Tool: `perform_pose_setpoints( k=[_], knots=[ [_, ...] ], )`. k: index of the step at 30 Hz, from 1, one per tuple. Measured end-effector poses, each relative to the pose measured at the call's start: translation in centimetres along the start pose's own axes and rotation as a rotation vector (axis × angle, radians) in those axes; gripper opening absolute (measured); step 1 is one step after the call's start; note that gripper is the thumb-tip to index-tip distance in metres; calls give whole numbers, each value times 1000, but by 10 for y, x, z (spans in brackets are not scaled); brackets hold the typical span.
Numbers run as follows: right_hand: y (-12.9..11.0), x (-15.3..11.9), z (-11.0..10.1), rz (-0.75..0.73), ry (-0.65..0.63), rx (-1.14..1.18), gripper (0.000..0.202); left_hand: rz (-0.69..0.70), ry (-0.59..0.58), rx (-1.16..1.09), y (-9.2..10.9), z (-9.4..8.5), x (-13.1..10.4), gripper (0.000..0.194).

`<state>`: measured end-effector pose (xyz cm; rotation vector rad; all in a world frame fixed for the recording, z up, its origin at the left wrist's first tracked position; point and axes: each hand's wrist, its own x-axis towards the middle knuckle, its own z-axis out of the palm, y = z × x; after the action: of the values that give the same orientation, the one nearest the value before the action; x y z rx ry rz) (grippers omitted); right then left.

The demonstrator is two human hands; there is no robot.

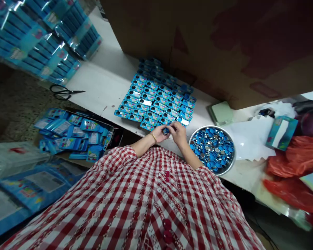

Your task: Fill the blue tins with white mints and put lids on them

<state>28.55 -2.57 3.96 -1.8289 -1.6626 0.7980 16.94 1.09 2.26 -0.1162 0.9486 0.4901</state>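
Observation:
My left hand [159, 134], a gold bracelet at its wrist, is closed on a small dark-blue piece [166, 131]. The fingers of my right hand [178, 133] pinch at that same piece; its exact kind is partly hidden by the fingers. Just beyond both hands, rows of small blue printed boxes [153, 104] with dark round openings cover part of the white table [104, 83]. Near my right forearm stands a round metal bowl [234, 156] full of small blue and silver round caps [211, 147].
A large cardboard box [198, 45] stands behind the rows. Scissors [65, 92] lie at the table's left edge, above a carton of blue packets [67, 133]. Wrapped blue packs [36, 38] are stacked at far left. Right of the bowl are white paper [253, 139] and red plastic bags [292, 159].

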Motion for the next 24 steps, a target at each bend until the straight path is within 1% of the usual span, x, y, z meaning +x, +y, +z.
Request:
perform_pose_setpoints(
  k=[2, 3, 5, 8, 10, 12, 15, 18, 20, 22, 24],
  knots=[
    [4, 17, 3, 103, 24, 22, 17, 44, 15, 26, 14, -13, -6, 17],
    [5, 27, 6, 154, 6, 1, 19, 75, 20, 32, 21, -20, -10, 16],
    [5, 45, 11, 207, -94, -94, 23, 147, 26, 27, 34, -35, -18, 14],
    [-2, 68, 22, 203, -276, -352, 21, 243, 5, 28, 50, -53, -29, 14],
    [-9, 82, 30, 213, -369, -544, 26, 292, -6, 37, 56, -60, -33, 15],
    [-13, 95, 36, 240, -450, -678, 37, 317, -16, 40, 59, -62, -34, 11],
    [-15, 112, 43, 263, -540, -746, 45, 326, -40, 16, 62, -60, -34, 8],
    [-13, 119, 44, 297, -548, -756, 47, 321, -56, -13, 65, -57, -35, 10],
    [-11, 116, 40, 307, -539, -757, 50, 313, -62, -16, 66, -56, -35, 12],
    [-10, 107, 34, 277, -510, -704, 48, 306, -55, -9, 66, -57, -35, 13],
    [-11, 95, 30, 182, -435, -535, 35, 294, -47, 4, 64, -57, -32, 11]
  ],
)
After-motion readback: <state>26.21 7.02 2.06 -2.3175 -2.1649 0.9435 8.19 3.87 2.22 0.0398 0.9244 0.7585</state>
